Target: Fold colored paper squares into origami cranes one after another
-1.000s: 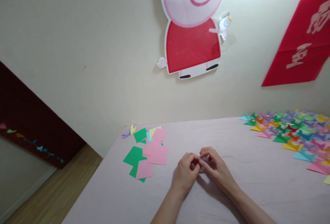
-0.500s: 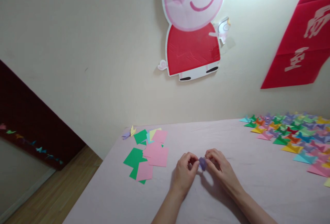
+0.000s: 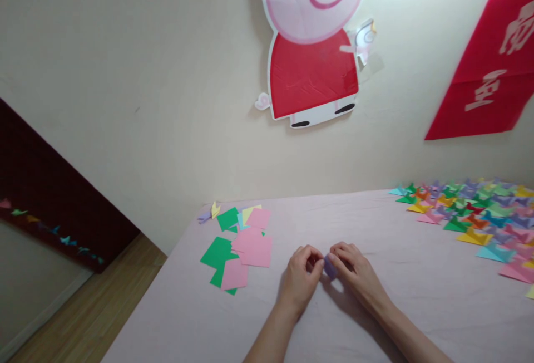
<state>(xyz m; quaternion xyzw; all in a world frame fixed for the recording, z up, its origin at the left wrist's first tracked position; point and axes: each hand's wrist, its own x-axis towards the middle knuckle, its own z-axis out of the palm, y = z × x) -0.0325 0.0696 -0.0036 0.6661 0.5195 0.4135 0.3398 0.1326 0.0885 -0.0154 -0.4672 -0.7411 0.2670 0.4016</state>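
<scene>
A small purple folded paper piece [image 3: 329, 266] sits between my two hands, low over the pale pink table [image 3: 375, 307]. My left hand [image 3: 301, 279] pinches its left side with curled fingers. My right hand [image 3: 354, 274] pinches its right side, fingers bent over it. Most of the paper is hidden by my fingertips.
Loose green, pink, yellow and blue paper squares [image 3: 242, 246] lie to the left of my hands. Two small folded pieces [image 3: 209, 212] sit at the table's far left corner. Several coloured folded paper figures [image 3: 475, 212] cover the far right. A wall stands behind the table; wooden floor lies at left.
My hands have parted slightly and the purple paper now shows between the fingertips. The view has shifted a little; the hands stay in the same spot.
</scene>
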